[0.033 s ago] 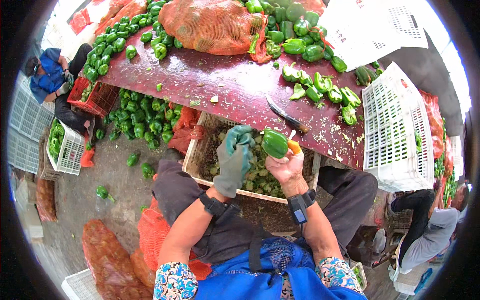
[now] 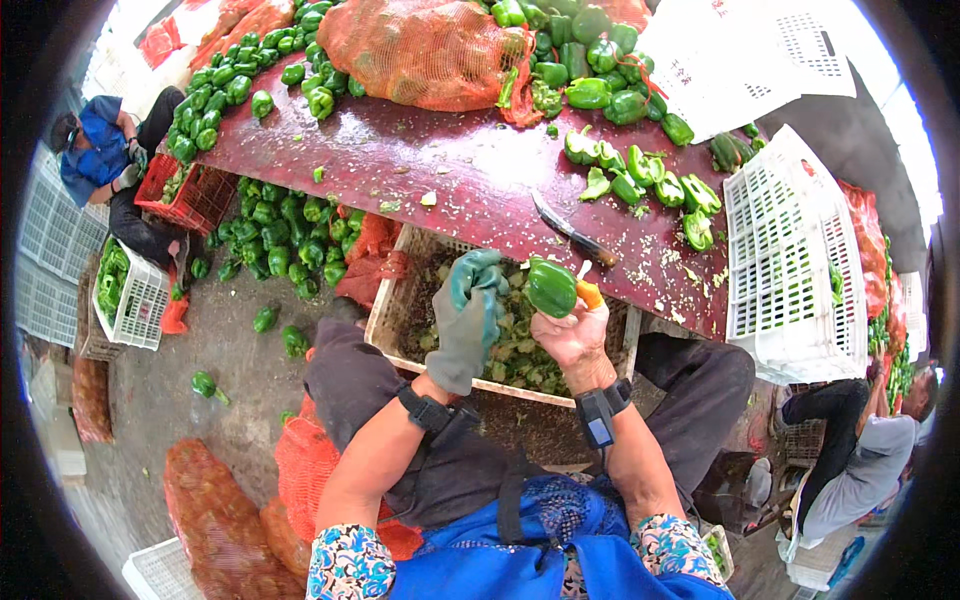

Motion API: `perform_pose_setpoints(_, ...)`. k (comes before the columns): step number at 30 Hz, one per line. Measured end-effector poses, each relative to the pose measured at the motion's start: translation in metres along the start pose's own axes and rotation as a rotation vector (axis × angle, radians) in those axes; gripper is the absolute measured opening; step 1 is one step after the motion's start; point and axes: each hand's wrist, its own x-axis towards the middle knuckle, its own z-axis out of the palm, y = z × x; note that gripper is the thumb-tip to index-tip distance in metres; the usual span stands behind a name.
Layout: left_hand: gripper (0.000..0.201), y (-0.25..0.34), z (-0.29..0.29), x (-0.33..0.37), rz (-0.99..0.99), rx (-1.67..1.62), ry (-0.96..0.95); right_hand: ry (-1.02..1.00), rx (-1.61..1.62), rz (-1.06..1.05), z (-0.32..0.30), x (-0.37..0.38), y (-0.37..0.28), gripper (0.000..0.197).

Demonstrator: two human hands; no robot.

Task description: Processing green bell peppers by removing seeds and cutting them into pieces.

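A whole green bell pepper point(image 2: 551, 287) is in my bare right hand point(image 2: 574, 335), above the near edge of the red table. An orange cover sits on one of its fingers, and a small white tip shows beside the pepper. My left hand point(image 2: 467, 318), in a grey and green glove, is curled closed just left of the pepper and apart from it; anything inside its fingers is hidden. Below both hands a white crate point(image 2: 392, 345) between my knees holds pale green pepper cores. A curved knife point(image 2: 574, 232) with a dark handle lies on the table beyond the pepper.
Pepper halves point(image 2: 655, 175) lie on the red table point(image 2: 400, 165), right of a mesh sack point(image 2: 425, 55). A white crate point(image 2: 795, 260) leans at the table's right end. Whole peppers point(image 2: 285, 235) are heaped on the floor at left. Co-workers sit at far left and lower right.
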Motion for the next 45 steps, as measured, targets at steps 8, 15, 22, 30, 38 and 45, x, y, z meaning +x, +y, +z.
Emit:
perform_pose_setpoints(8, 0.015, -0.029, -0.023, 0.017, 0.339, 0.562, -0.095, 0.353, -0.098, -0.142, 0.039, -0.005, 0.0, 0.021)
perform_pose_setpoints(15, 0.022, -0.014, -0.014, 0.008, 0.234, 0.657, -0.166, -0.127, -0.295, -0.27, 0.063, -0.048, -0.094, 0.033)
perform_pose_setpoints(22, 0.025, -0.04, -0.024, 0.011, 0.345, 0.703, -0.276, -0.151, -0.781, -0.964, 0.145, -0.194, -0.276, 0.021)
perform_pose_setpoints(30, 0.023, -0.044, -0.01, 0.01, 0.305, 0.799, -0.275, 1.22, -2.449, -1.71, 0.149, -0.227, -0.344, 0.017)
perform_pose_setpoints(38, 0.021, -0.068, -0.013, 0.023, 0.245, 0.962, -0.378, 0.643, -2.39, -0.973, 0.035, -0.077, -0.297, 0.018)
perform_pose_setpoints(45, 0.022, -0.054, -0.005, 0.024, 0.392, 1.087, -0.511, 1.151, -2.436, -0.679, -0.029, -0.001, -0.323, 0.074)
